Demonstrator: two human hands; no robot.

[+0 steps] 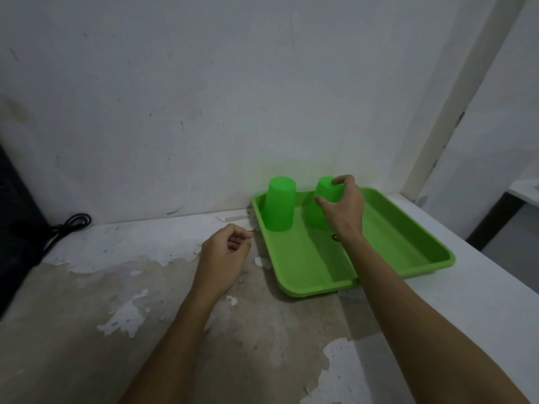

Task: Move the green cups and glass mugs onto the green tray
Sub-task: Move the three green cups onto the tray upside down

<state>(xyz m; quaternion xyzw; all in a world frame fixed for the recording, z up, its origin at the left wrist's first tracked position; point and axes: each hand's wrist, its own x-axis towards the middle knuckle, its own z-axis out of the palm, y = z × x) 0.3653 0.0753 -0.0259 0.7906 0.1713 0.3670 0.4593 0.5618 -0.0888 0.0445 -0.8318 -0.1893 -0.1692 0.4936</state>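
Note:
A green tray (408, 246) lies on the worn counter against the wall. One green cup (279, 204) stands upside down in the tray's far left corner. A second green cup (325, 199), also upside down, sits to its right inside the tray, and my right hand (344, 207) grips it from above and the side. My left hand (226, 258) hovers over the counter just left of the tray, fingers curled shut and holding nothing. No glass mugs are in view.
The counter (145, 316) has peeling white paint and bare patches. A black cable (71, 224) and a dark object (17, 223) sit at the far left. The counter's right edge (495, 263) drops off beyond the tray. The wall stands directly behind.

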